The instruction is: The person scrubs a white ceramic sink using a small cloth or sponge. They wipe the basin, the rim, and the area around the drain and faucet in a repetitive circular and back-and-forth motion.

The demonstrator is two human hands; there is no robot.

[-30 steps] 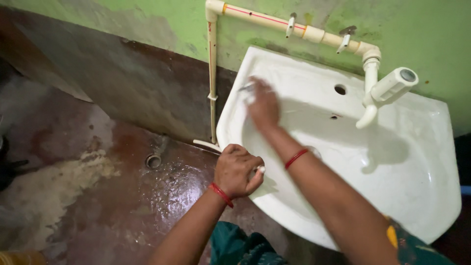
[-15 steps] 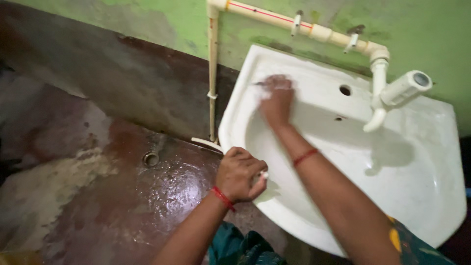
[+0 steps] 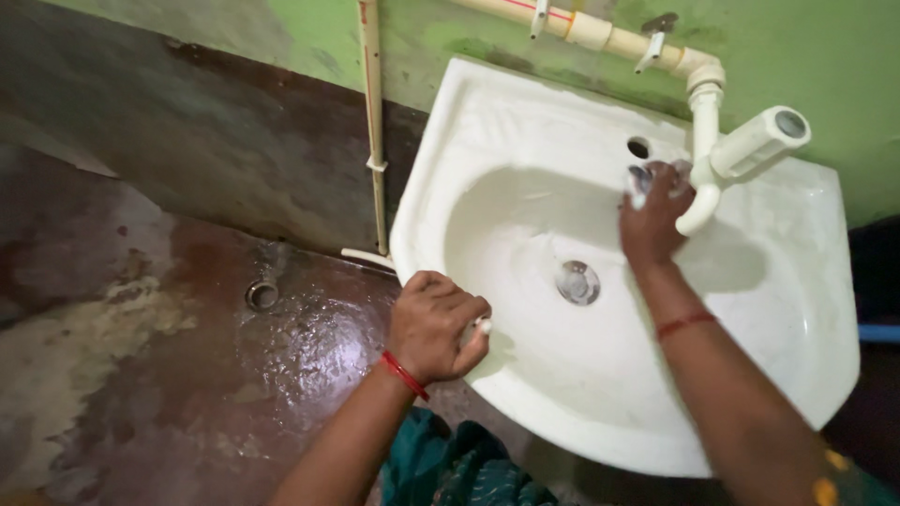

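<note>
Nearest the camera, at the near left rim of the white basin [image 3: 797, 309], the left hand [image 3: 433, 325] is curled tight over the edge, fingers wrapped down and thumb pressed in, a grip that looks meant to brace the body while the other arm stretches across; a small pale thing shows by its thumb, too small to tell what it is. A red thread band [image 3: 404, 374] circles that wrist. Farther in, the metal drain [image 3: 577, 282] sits at the bottom of the bowl, left of the right forearm that crosses above the bowl. Farther still, the right hand [image 3: 653, 214] is pressed to the far inner wall just under the tap hole [image 3: 638, 147], fingers closed on a small greyish scrubbing pad [image 3: 641, 178], held flat against the porcelain as if for rubbing; the pad lies at the fingertips, touching the basin and just left of the white tap [image 3: 741, 159]. Beyond, a cream pipe [image 3: 600, 34] runs along the green wall [image 3: 806, 47], and a wet floor [image 3: 187, 356] lies to the left.
</note>
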